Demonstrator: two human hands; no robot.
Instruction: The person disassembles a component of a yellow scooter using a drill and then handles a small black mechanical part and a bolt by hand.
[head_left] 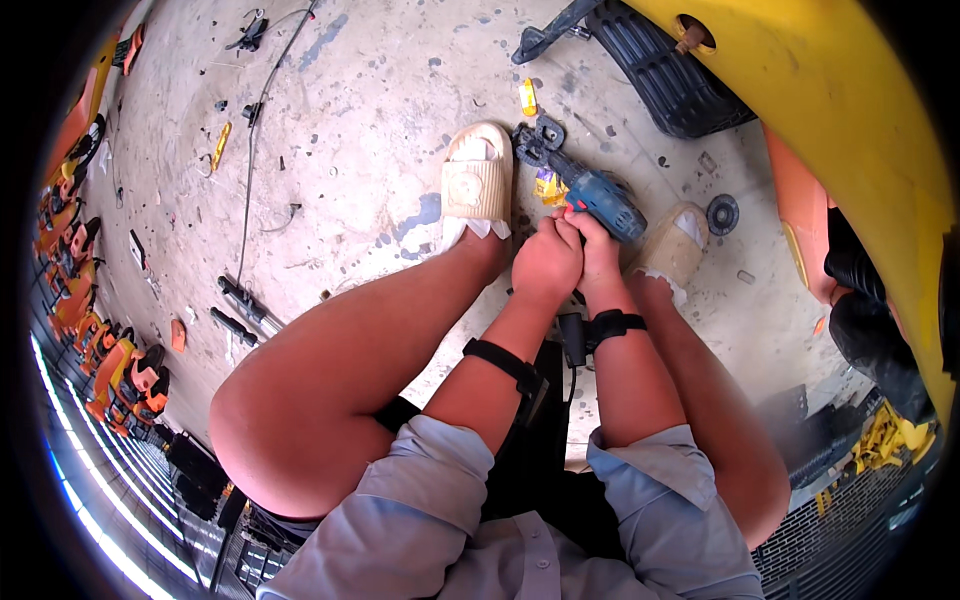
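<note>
Both my hands are closed together round the handle of a blue power drill point(606, 204), low between my feet. My left hand point(548, 260) is a fist on the left side of the grip. My right hand point(594, 246) wraps it from the right, by a red switch. The drill's front end points up and left to a black metal part point(540, 140) on the floor; the exact contact is hidden. Below my hands a black cylindrical piece point(573, 338) with a thin cable shows between my forearms. A small yellow-and-purple packet point(548, 188) lies beside the drill.
My sandalled feet flank the drill. A black disc point(722, 214) lies right of it, a yellow piece point(528, 97) beyond it. A yellow machine body point(850, 90) with a black pedal point(672, 75) overhangs the right. A cable point(250, 150) and dark tools point(248, 305) lie left.
</note>
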